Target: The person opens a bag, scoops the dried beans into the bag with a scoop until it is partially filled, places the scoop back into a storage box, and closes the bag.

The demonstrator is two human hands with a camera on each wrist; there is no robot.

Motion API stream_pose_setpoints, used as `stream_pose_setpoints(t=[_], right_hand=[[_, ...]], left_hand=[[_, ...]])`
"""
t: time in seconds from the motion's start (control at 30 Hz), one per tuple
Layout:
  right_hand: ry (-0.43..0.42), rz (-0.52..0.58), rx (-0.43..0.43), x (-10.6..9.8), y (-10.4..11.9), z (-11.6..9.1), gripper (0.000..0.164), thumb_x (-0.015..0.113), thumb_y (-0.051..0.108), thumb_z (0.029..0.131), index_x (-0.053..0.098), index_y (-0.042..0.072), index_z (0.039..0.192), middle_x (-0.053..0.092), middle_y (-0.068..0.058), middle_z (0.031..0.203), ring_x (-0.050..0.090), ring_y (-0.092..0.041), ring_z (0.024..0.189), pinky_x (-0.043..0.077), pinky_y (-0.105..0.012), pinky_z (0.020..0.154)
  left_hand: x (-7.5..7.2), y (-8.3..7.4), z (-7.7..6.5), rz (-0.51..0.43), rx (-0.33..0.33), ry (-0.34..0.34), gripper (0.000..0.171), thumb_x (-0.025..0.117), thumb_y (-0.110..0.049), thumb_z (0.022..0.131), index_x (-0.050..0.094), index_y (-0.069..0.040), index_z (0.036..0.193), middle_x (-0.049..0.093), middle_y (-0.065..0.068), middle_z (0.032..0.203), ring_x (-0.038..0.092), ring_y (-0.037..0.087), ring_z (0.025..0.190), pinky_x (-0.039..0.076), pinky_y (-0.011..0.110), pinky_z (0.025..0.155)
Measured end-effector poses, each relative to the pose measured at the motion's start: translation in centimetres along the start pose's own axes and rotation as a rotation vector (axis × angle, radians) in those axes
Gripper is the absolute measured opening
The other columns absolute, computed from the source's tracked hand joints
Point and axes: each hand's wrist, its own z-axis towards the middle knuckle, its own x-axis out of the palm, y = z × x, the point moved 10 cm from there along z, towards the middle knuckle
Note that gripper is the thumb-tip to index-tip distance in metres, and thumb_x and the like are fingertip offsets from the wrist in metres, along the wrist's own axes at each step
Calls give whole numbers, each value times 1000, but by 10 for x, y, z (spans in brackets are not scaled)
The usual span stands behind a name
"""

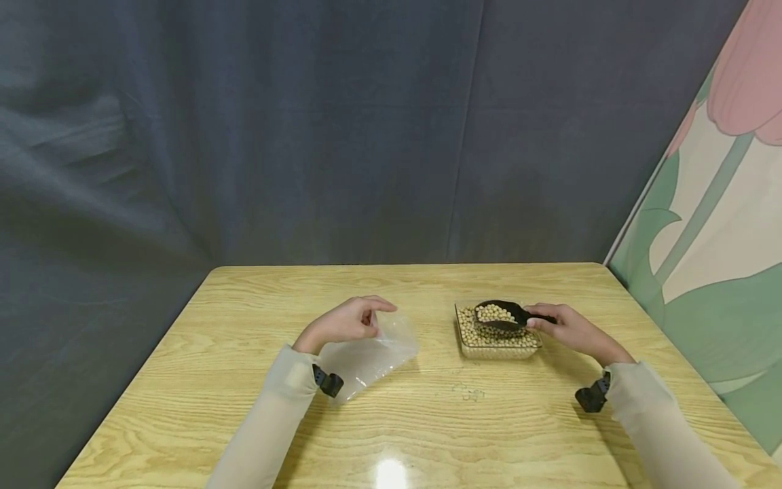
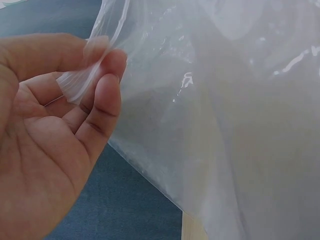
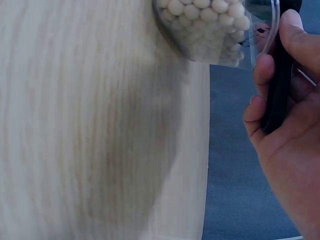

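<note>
My left hand (image 1: pixel 348 320) pinches the top edge of a clear plastic zip bag (image 1: pixel 373 360) between thumb and fingers. In the left wrist view the bag (image 2: pixel 200 125) hangs from the fingertips and fills most of the picture. On the right, my right hand (image 1: pixel 571 329) grips the handle of a black scoop (image 1: pixel 516 314), which is heaped with pale round beans (image 1: pixel 493 313). The scoop is over a clear rectangular container (image 1: pixel 497 352) full of the same beans. The right wrist view shows the fingers curled round the black handle (image 3: pixel 279 90), with the container's corner beside them.
Both hands work over a light wood-grain table (image 1: pixel 244 421). A dark curtain (image 1: pixel 342 136) hangs behind it and along the left. At the right stands a wall panel (image 1: pixel 721 224) painted with a pink tulip and green leaves.
</note>
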Motion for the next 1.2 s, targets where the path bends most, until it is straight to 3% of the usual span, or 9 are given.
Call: stream_pose_setpoints(t=[0.3,0.67,0.87,1.2], right_hand=[[-28,-14,18,-9,-1,1,53,47,29,101,44,-7,140,37,-37,141,40,-53,127,41,-60,96],[-28,-15,-6,-8,18,7,53,48,32,101,47,-5,139,41,-35,141,40,-51,128,41,-60,97],[-17,-5,-38,-4,29,13,48,50,26,100,49,-5,137,42,-35,140,43,-50,127,42,-59,97],[38,68,-34,12,48,26,52,52,29,99,48,-3,139,39,-33,144,44,-47,128,45,-56,95]], left_hand=[[0,-1,1,6,36,-1,50,59,0,89,50,0,138,50,15,134,50,7,68,44,23,67],[1,-2,2,-29,1,6,49,60,0,90,53,-7,138,54,12,130,51,12,70,43,23,67],[2,-2,4,-34,8,8,50,60,1,89,52,-7,138,52,12,133,53,11,73,44,22,68],[5,-3,7,-41,36,22,49,59,3,89,51,0,137,56,13,124,53,12,73,44,22,66]])
